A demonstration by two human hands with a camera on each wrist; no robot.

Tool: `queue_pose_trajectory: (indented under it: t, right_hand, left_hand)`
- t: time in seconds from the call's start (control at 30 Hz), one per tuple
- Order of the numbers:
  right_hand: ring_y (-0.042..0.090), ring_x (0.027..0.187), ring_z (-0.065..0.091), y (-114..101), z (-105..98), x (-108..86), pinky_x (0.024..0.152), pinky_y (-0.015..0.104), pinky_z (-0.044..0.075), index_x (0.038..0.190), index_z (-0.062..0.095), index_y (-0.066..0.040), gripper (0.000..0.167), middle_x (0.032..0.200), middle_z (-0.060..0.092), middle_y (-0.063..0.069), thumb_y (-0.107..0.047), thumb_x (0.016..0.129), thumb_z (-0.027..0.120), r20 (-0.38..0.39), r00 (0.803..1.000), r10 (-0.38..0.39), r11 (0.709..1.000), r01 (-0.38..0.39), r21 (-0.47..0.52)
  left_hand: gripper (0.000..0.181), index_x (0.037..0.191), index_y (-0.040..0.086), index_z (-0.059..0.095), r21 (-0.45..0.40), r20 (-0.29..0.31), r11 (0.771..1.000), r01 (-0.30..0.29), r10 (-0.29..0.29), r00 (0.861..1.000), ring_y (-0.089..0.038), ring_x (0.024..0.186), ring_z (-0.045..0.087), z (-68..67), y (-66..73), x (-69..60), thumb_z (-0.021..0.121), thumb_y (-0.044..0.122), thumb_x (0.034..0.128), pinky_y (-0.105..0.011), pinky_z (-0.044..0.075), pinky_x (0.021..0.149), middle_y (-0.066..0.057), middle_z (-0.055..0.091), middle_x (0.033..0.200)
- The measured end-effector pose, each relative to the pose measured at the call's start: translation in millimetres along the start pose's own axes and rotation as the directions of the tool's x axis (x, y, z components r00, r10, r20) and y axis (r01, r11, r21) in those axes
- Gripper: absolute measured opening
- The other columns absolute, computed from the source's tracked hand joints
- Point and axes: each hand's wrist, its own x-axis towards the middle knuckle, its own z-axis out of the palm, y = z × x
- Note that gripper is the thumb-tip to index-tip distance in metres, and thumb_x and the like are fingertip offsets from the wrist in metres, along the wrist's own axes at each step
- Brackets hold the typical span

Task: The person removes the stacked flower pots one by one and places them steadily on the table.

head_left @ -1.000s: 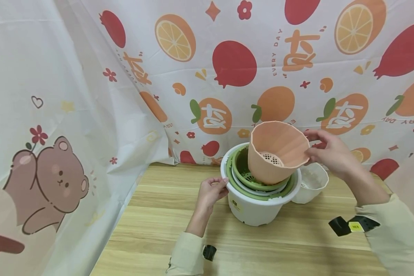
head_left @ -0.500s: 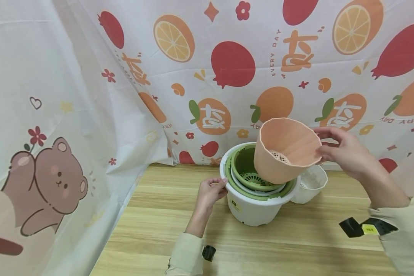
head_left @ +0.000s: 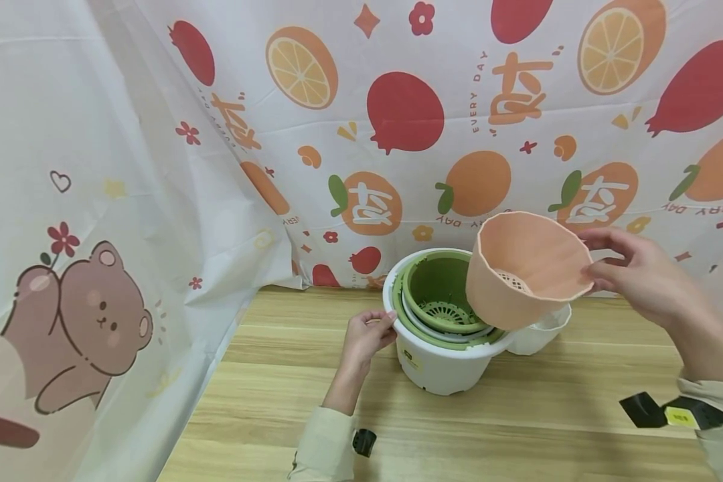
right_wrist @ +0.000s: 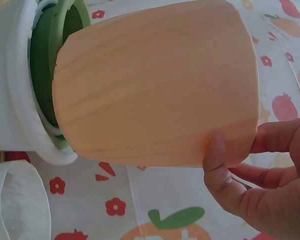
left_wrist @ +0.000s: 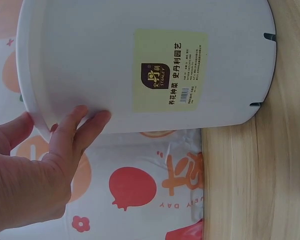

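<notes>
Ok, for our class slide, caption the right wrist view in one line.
Right hand grips a peach pot by its rim, near green pots nested in a large white pot.

The wood-grain tabletop (head_left: 265,402) meets a white rear sheet (head_left: 343,40) printed with orange fruit (head_left: 478,184) and red fruit (head_left: 405,110). The left sheet (head_left: 181,207), pale and creased, carries a brown bear print (head_left: 93,325). Soft shadows mark the tabletop.
</notes>
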Motion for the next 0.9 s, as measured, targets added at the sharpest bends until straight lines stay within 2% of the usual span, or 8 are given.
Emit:
queue_pose_trajectory:
  t: [0.3, 0.53, 0.63, 0.73, 0.83, 0.9]
  right_hand:
    - [0.002, 0.078, 0.057, 21, -12, -14.9, 0.06, 0.017, 0.052, 0.118, 0.046, -0.02, 0.038, 0.106, 0.049, -0.008, 0.005, 0.089, 0.051, -0.052, 0.999, -0.015, 1.0, 0.015, -0.012]
    - [0.002, 0.078, 0.058, 32, -18, -25.0, 0.059, 0.018, 0.053, 0.12, 0.043, -0.021, 0.042, 0.105, 0.046, -0.005, 0.007, 0.089, 0.05, -0.071, 0.996, -0.048, 0.999, 0.047, -0.016]
    - [0.002, 0.075, 0.059, 38, -22, -29.0, 0.058, 0.017, 0.053, 0.117, 0.045, -0.026, 0.046, 0.104, 0.047, -0.008, 0.009, 0.088, 0.05, -0.088, 0.995, -0.052, 0.998, 0.054, 0.018]
    - [0.003, 0.072, 0.059, 44, -27, -32.2, 0.056, 0.017, 0.052, 0.114, 0.05, -0.026, 0.05, 0.102, 0.052, -0.011, 0.015, 0.084, 0.051, -0.105, 0.992, -0.064, 0.992, 0.075, 0.101]
    - [0.006, 0.072, 0.059, 50, -30, -34.7, 0.053, 0.019, 0.052, 0.113, 0.055, -0.021, 0.053, 0.101, 0.056, -0.01, 0.021, 0.081, 0.049, -0.102, 0.991, -0.085, 0.968, 0.106, 0.227]
    - [0.006, 0.073, 0.059, 53, -32, -36.7, 0.052, 0.02, 0.052, 0.113, 0.056, -0.02, 0.054, 0.1, 0.058, -0.009, 0.022, 0.081, 0.047, -0.101, 0.991, -0.083, 0.958, 0.107, 0.265]
  left_hand:
    - [0.021, 0.096, -0.01, 0.054, -0.006, -0.001, 1.0, 0.006, -0.006, 1.0, -0.01, 0.065, 0.06, 0.2, 0.4, 0.0, 0.061, 0.007, 0.0879, -0.027, 0.056, 0.07, -0.006, 0.061, 0.069]
    - [0.022, 0.098, -0.011, 0.053, -0.013, 0.007, 1.0, 0.0, 0.0, 1.0, -0.01, 0.066, 0.06, 0.1, 0.1, -0.4, 0.061, 0.007, 0.088, -0.028, 0.055, 0.072, -0.006, 0.062, 0.07]
    - [0.021, 0.097, -0.01, 0.053, -0.012, 0.004, 1.0, 0.005, -0.005, 1.0, -0.011, 0.067, 0.06, 0.1, 0.2, -0.2, 0.06, 0.007, 0.0881, -0.028, 0.055, 0.072, -0.006, 0.062, 0.072]
    - [0.021, 0.097, -0.01, 0.054, -0.01, 0.004, 1.0, 0.004, -0.004, 1.0, -0.01, 0.067, 0.06, 0.1, 0.2, -0.3, 0.06, 0.007, 0.0882, -0.027, 0.055, 0.07, -0.006, 0.062, 0.072]
    - [0.021, 0.097, -0.011, 0.053, -0.011, 0.008, 1.0, 0.0, 0.0, 1.0, -0.011, 0.067, 0.06, -0.2, 0.1, -0.6, 0.061, 0.008, 0.0879, -0.027, 0.055, 0.07, -0.007, 0.062, 0.072]
    - [0.021, 0.096, -0.01, 0.054, -0.012, 0.008, 1.0, 0.003, -0.002, 1.0, -0.011, 0.067, 0.06, -0.3, -0.2, -0.5, 0.061, 0.008, 0.0878, -0.027, 0.055, 0.07, -0.007, 0.062, 0.072]
